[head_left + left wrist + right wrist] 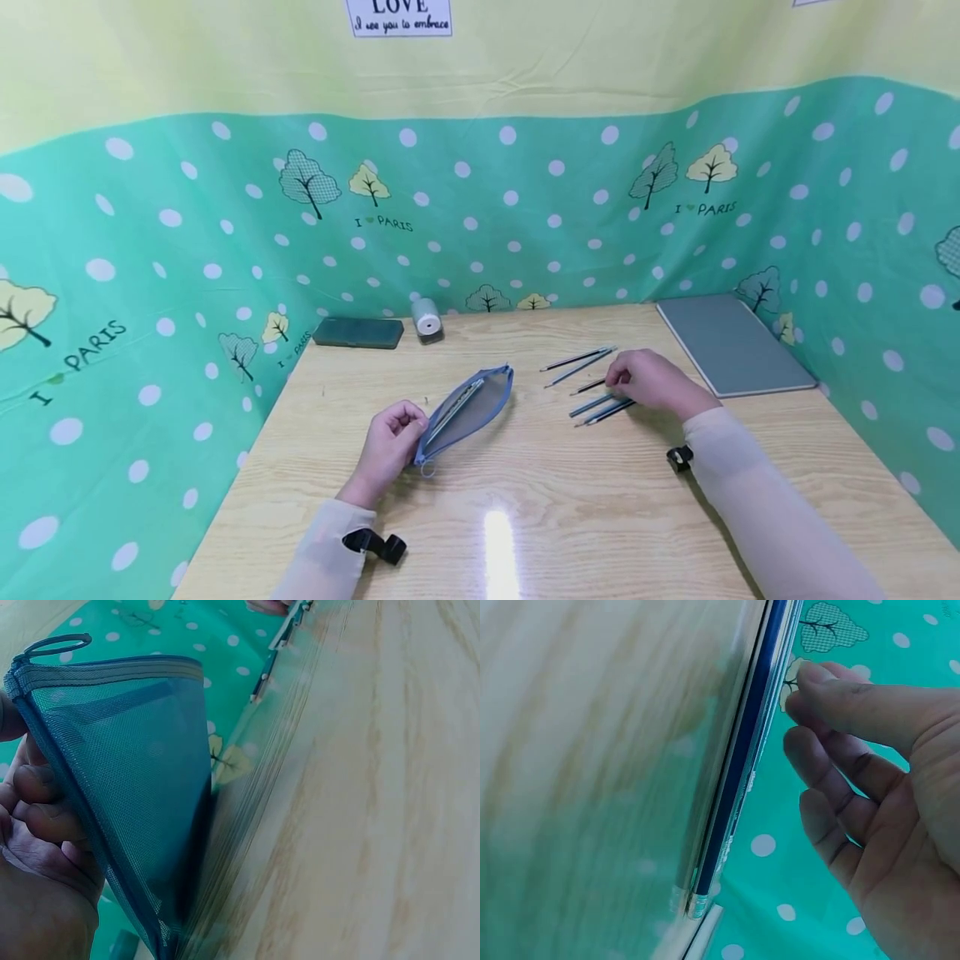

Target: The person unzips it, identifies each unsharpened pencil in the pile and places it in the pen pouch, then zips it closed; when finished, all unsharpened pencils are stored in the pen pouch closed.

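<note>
My left hand (388, 446) pinches the near end of a blue mesh zipper pouch (491, 406), thumb and fingers at its edge. The pouch gapes, and something flat and pale lies inside; its kind is unclear. In the left wrist view the mesh side of the pouch (142, 772) faces the camera, its zipper along the top. My right hand (651, 382) hovers low over several pencils (600, 408) scattered on the table. Seen from the right wrist, its fingers bend loosely beside a dark blue pencil (739, 765), with nothing visibly held between them.
A dark green case (358, 332) lies at the back left, beside a small pale cylindrical item (427, 320) on a dark base. At the back right lies a flat grey board or notebook (735, 343). A polka-dot curtain (480, 200) borders the wooden table (420, 533).
</note>
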Demonstrator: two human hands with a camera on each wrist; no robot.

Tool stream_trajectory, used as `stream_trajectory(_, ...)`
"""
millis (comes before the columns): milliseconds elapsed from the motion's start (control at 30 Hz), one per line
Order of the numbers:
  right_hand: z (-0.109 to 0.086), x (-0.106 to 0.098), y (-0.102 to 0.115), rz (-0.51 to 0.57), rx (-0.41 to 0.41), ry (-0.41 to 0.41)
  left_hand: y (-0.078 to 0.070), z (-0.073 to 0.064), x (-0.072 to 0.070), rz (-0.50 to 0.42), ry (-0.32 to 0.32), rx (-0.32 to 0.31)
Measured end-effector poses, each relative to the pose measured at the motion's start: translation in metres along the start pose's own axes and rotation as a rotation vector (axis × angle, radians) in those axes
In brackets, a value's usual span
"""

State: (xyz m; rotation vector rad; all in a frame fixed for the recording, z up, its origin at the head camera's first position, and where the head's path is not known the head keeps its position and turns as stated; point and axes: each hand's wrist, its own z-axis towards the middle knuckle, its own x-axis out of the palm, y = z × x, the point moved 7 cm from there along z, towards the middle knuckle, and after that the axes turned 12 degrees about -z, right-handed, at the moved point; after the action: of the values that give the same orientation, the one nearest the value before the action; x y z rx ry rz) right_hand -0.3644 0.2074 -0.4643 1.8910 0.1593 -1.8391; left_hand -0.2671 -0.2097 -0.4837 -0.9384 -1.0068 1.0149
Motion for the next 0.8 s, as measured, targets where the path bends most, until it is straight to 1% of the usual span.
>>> stream_trajectory(167, 0.0038, 0.0015, -0.0009, 0.010, -0.015, 0.042, 0.0000, 0.0005, -0.0001, 0.008, -0.002, -0.001)
stream_trajectory(333, 0.0078, -0.0003, -0.0048, 0.022, -0.010, 0.058, -0.0020, 0.0024, 0.0004, 0.014, -0.010, -0.005)
stream_trajectory(567, 0.0088, 0.0020, -0.0031, -0.005, -0.023, 0.093, -0.0024, 0.0007, -0.0005, 0.032, -0.006, -0.015)
stream_trajectory(800, 0.0099, 0.0056, -0.0031, -0.037, -0.014, 0.111, -0.0017, 0.0007, -0.0012, 0.031, -0.012, -0.014)
